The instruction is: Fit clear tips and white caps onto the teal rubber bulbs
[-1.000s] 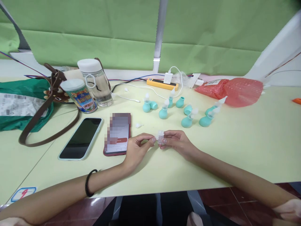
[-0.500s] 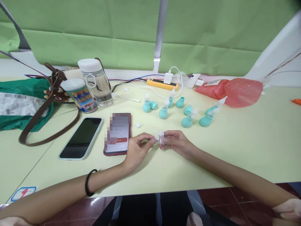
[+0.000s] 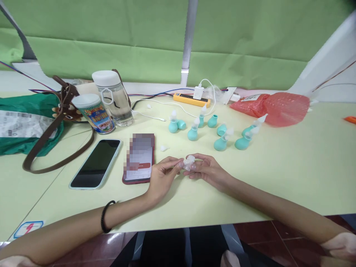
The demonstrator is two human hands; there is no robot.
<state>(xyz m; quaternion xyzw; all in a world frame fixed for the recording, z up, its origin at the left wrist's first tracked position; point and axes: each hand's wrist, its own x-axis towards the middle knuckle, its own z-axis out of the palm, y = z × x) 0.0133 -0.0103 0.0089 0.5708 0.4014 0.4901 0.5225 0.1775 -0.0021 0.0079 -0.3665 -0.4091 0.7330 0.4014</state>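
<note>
Head view: left hand and right hand pinch a translucent piece; six bulbs wear tips; three seem bare.

The pale surface is carrying several teal bulbs. Two phones are lying left of them, side by side.

Both hands on one small translucent part: left hand pinches one side, right hand grips the other, held above the table. Loose white tip lies just beyond. Teal bulbs sit farther back, most with clear tips fitted. Red-cased phone beside left hand; pale-cased phone left of that. Yellow power strip at rear, white charger plugged in.
</note>
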